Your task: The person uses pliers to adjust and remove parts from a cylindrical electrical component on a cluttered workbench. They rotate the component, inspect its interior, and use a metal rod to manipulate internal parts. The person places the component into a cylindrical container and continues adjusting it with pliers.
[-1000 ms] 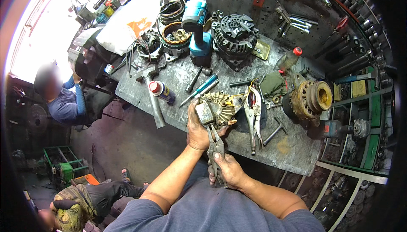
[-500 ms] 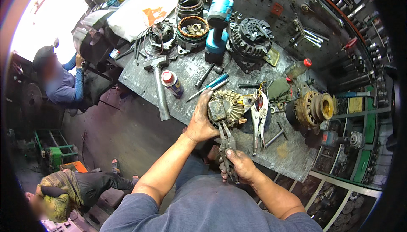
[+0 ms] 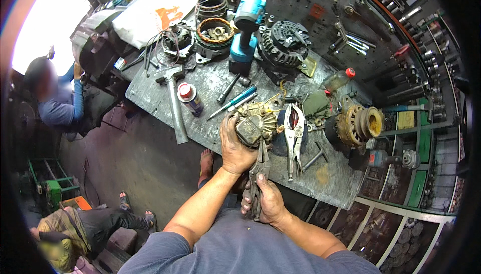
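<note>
My left hand is wrapped round the near-left side of a dirty alternator end housing at the table's front edge. In my right hand are long-nose locking pliers, gripped by the handles, their jaw tips at the housing's near edge. Whether the jaws bite on anything there is too small to tell. Beside the housing lies a second pair of locking pliers, silver. A blue-handled screwdriver lies just beyond the housing. Further right sits an alternator part with a grooved pulley.
On the metal table stand a hammer, a red-capped spray can, a blue cordless impact wrench and another alternator. A T-shaped tool lies near the right edge. Two other people are at the left.
The view has shifted, so the table appears further left. The housing is turned and tilted slightly in my left hand. The pliers stand more upright, still at its near edge.
</note>
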